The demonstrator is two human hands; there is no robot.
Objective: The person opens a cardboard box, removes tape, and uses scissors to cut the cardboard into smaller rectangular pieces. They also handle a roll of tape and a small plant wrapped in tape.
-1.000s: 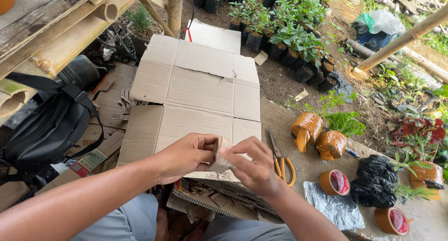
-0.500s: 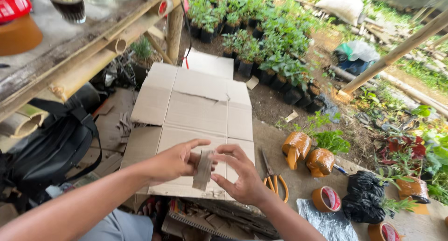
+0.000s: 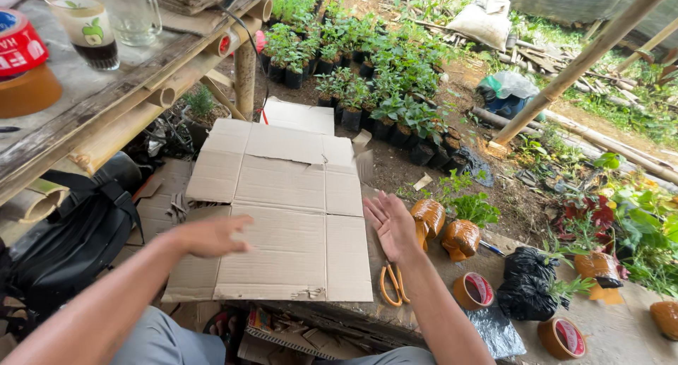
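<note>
Now both hands hover empty over the flattened cardboard (image 3: pixel 282 210), which lies spread on the ground just ahead of the person. Left hand (image 3: pixel 212 236) is blurred, fingers loosely curled, above the sheet's near-left panel. Right hand (image 3: pixel 393 226) is open wide, palm turned inward, at the sheet's right edge. Neither holds anything. Cardboard's long axis runs away from the person, near edge by the knees, far flap pointing toward the potted seedlings (image 3: pixel 374 90). Each hand is about equally near it, one on each side. Orange-handled scissors (image 3: pixel 393 286) lie just right of the cardboard's near corner, below the right wrist, blades pointing away.
</note>
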